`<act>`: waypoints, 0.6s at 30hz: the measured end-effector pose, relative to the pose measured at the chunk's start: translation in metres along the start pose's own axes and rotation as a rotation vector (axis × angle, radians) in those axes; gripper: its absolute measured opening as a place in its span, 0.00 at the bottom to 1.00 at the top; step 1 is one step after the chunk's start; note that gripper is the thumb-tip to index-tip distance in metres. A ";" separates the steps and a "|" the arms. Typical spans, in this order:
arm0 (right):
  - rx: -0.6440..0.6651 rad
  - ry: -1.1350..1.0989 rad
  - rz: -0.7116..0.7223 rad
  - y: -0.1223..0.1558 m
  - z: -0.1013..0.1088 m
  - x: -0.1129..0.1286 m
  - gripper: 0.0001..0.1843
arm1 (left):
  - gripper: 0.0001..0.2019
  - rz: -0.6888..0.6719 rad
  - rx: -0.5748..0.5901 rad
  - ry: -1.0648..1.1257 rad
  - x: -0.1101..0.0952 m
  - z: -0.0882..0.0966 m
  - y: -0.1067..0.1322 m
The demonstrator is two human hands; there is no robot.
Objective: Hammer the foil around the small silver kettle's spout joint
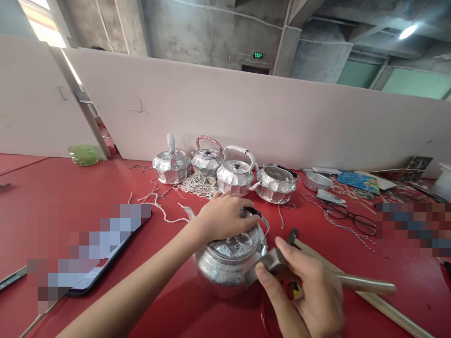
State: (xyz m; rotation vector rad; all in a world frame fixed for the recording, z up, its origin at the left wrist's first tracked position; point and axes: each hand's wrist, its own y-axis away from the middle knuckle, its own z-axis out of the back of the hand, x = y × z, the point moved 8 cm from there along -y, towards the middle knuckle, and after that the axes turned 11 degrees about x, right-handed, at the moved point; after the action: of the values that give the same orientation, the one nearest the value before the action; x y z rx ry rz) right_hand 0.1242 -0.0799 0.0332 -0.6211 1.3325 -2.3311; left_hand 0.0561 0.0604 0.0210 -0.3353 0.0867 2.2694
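Observation:
A silver, hammered metal kettle [220, 270] stands on the red table, its spout pointing to the back left. Over its top, my left hand [227, 213] is closed about the handle, whose black part [252, 211] shows beside the fingers. My right hand [306, 286] grips a hammer [273, 263] by its dark metal head, which is against or very near the kettle's right side. The hammer's handle [368, 283] sticks out to the right behind the hand. Beneath it lies another hammer with a wooden handle [391, 312].
Several silver kettles [235, 180] line the back, with a heap of pale cord [199, 184] before them. A phone [105, 253] lies at left. Glasses [350, 218], a round metal strainer [318, 181] and scraps are at right. A pale partition [211, 103] stands behind.

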 end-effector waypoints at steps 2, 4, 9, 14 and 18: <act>0.047 -0.005 0.000 0.000 -0.005 0.001 0.19 | 0.18 0.002 0.004 0.003 0.000 0.000 0.000; -0.016 -0.002 -0.043 0.002 0.000 -0.001 0.18 | 0.18 0.008 0.006 0.002 0.000 0.000 0.000; 0.057 0.039 0.046 -0.002 -0.002 0.005 0.18 | 0.18 0.017 0.004 0.010 0.000 0.001 0.000; 0.076 0.061 0.143 -0.008 0.000 0.009 0.17 | 0.18 0.019 0.002 0.009 0.000 0.001 0.001; 0.025 0.018 0.104 -0.004 0.002 0.005 0.19 | 0.18 0.016 -0.004 0.002 -0.001 0.001 0.001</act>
State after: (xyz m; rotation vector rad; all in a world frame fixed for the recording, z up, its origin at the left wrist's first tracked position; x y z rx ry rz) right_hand 0.1201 -0.0819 0.0387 -0.5122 1.3087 -2.2716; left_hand 0.0554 0.0595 0.0224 -0.3399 0.0862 2.2857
